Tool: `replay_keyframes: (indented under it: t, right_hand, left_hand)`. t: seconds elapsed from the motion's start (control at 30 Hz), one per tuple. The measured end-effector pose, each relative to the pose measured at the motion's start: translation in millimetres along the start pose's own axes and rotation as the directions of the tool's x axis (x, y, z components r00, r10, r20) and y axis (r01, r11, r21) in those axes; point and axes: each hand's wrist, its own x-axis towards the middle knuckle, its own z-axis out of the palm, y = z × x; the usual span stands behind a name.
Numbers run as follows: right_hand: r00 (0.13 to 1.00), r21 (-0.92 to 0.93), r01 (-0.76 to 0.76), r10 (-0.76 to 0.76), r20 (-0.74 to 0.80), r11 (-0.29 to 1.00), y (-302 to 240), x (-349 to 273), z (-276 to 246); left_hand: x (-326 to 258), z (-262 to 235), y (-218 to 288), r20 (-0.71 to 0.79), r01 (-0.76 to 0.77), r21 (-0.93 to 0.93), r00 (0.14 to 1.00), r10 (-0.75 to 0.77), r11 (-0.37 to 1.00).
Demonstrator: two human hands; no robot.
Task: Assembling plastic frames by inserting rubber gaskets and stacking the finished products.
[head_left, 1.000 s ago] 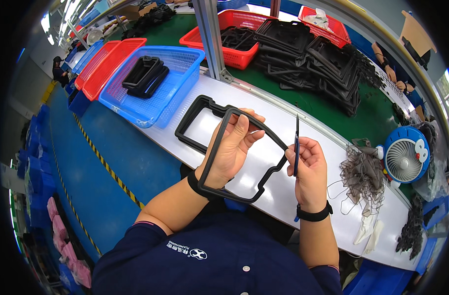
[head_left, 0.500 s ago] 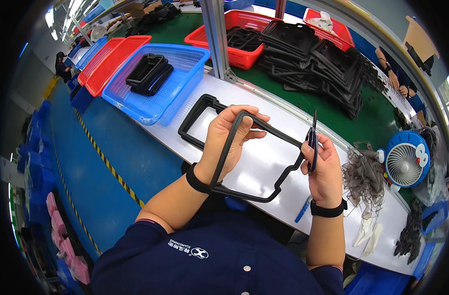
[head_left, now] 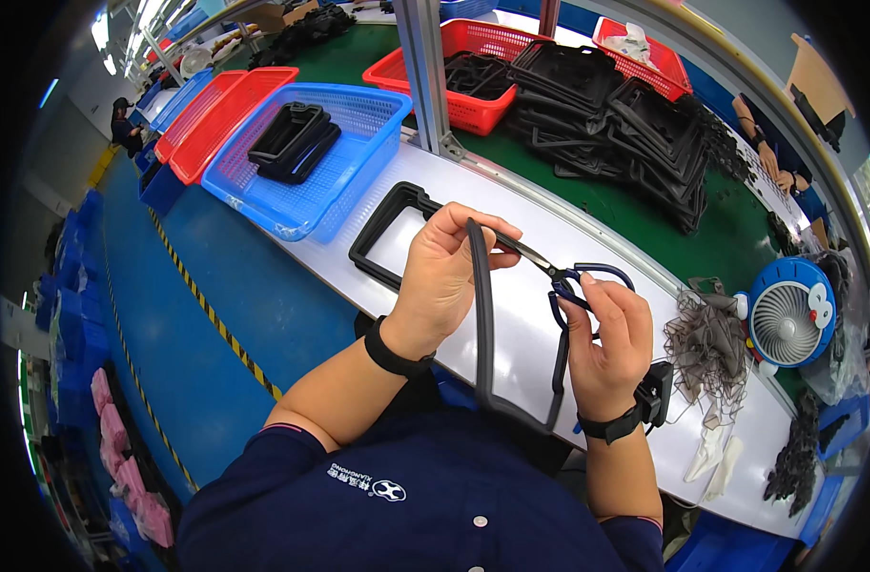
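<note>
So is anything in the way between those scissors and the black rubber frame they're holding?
Nothing visible. The left hand grips the black rubber frame at its top edge, and the right hand holds the scissors with the blades pointing straight at that spot. The tips already sit against the left fingers.

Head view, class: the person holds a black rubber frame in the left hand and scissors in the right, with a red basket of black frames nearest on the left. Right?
Not quite. In the head view that nearest basket is blue, not red. The left hand does hold the black rubber frame, and the right hand the scissors.
</note>
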Motion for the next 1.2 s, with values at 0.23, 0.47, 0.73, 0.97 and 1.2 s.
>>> replay_keyframes:
  t: [0.23, 0.47, 0.73, 0.97, 1.2]
  right_hand:
    - [0.999, -0.035, 0.034, -0.034, 0.0, 0.999, 0.6, 0.9, -0.9]
    - [0.999, -0.041, 0.032, -0.032, 0.0, 0.999, 2.5, -0.9, 0.2]
    - [0.999, -0.039, 0.042, -0.041, 0.021, 0.998, 0.1, 1.2, -1.3]
    - [0.998, -0.044, 0.06, -0.06, 0.005, 0.997, 1.2, 2.1, 0.7]
    - [0.997, -0.034, 0.077, -0.077, 0.008, 0.996, -1.0, 4.9, 2.6]
  left_hand:
    - [-0.8, 0.8, -0.7, 0.008, 0.007, -0.021, 1.0, -0.007, 1.0]
    - [-1.4, 2.6, 0.1, -0.003, 0.021, -0.011, 1.0, -0.021, 1.0]
    - [-2.1, 2.2, -1.8, 0.032, 0.014, -0.057, 0.999, -0.013, 0.998]
    - [-2.6, 0.3, -4.5, 0.04, 0.017, -0.042, 0.999, -0.016, 0.999]
    - [-4.7, 1.6, -4.0, 0.039, 0.03, -0.03, 0.999, -0.029, 0.999]
